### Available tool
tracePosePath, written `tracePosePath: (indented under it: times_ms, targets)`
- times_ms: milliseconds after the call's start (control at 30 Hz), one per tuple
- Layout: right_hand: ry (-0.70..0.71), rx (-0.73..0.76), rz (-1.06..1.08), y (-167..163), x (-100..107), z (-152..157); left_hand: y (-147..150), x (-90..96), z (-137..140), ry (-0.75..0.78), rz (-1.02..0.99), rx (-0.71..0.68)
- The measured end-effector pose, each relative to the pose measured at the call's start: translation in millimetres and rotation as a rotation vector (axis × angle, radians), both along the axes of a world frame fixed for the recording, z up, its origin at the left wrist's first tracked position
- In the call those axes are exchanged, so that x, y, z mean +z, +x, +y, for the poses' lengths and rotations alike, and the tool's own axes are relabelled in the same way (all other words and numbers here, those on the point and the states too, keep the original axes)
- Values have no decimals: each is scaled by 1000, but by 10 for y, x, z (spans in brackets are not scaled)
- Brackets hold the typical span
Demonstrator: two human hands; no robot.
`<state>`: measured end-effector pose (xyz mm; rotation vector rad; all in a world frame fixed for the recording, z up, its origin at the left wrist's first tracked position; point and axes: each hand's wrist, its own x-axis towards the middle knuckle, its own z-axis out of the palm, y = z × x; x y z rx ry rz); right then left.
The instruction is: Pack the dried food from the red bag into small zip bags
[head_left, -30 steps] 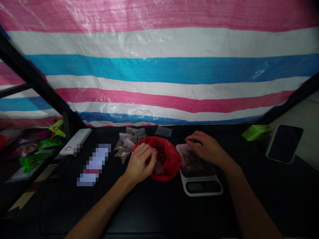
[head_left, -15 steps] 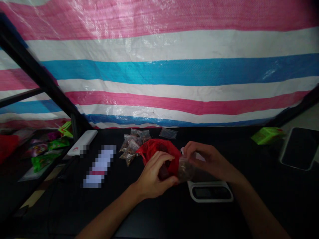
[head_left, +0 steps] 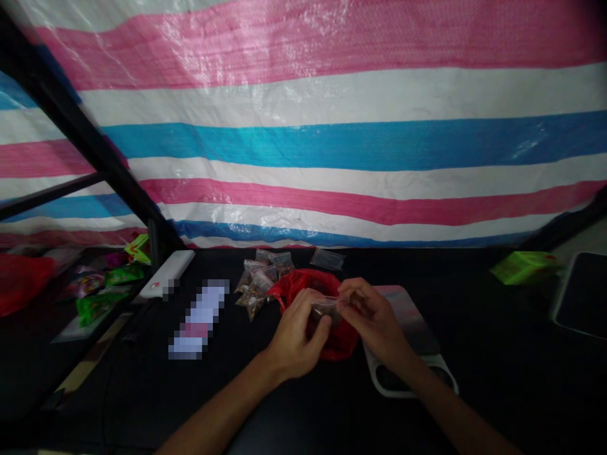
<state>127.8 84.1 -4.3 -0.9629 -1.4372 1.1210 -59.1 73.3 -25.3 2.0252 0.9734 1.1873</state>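
Note:
Both my hands hold a small clear zip bag (head_left: 326,306) by its top edge, over a red plastic bag (head_left: 339,344). My left hand (head_left: 296,335) is closed on the zip bag's left side, thumb in front. At the right end of its top strip, my right hand (head_left: 372,319) pinches it. Something dark shows inside the zip bag, too dim to name. The red bag lies open beneath, its contents hidden in shadow. Just right of it is a flat white kitchen scale (head_left: 415,325), partly covered by my right hand and forearm.
Several filled zip bags (head_left: 256,287) lie behind the red bag, with a flat clear bag (head_left: 327,258) near the sheet. A white device (head_left: 171,273) and a blurred-out strip (head_left: 199,319) lie left. Far right are a green box (head_left: 524,268) and a dark-screened phone-like slab (head_left: 585,294).
My right hand has moved left from over the scale, bringing the zip bag above the red bag. My left hand has closed on the zip bag. More of the scale shows.

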Motion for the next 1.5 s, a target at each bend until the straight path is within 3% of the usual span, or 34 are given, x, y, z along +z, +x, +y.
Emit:
tracePosePath:
  times_ms: [233,467,1067,1333,1500]
  targets:
    - [22,10,4,23,1,-22,36,-24,1,-53,-88,6]
    - [110,-29,-131,-8,-27,-47,42,-16,21,-53,-148,12]
    - [162,-40,-164,22,12,-30,32,-53,52,73,-129,72]
    - [224,-119,-259,-28,27,-61,23,-46,77,19,-110,76]
    - [244,-92,-299,-45,7,-81,18,-65,71,11,-88,84]
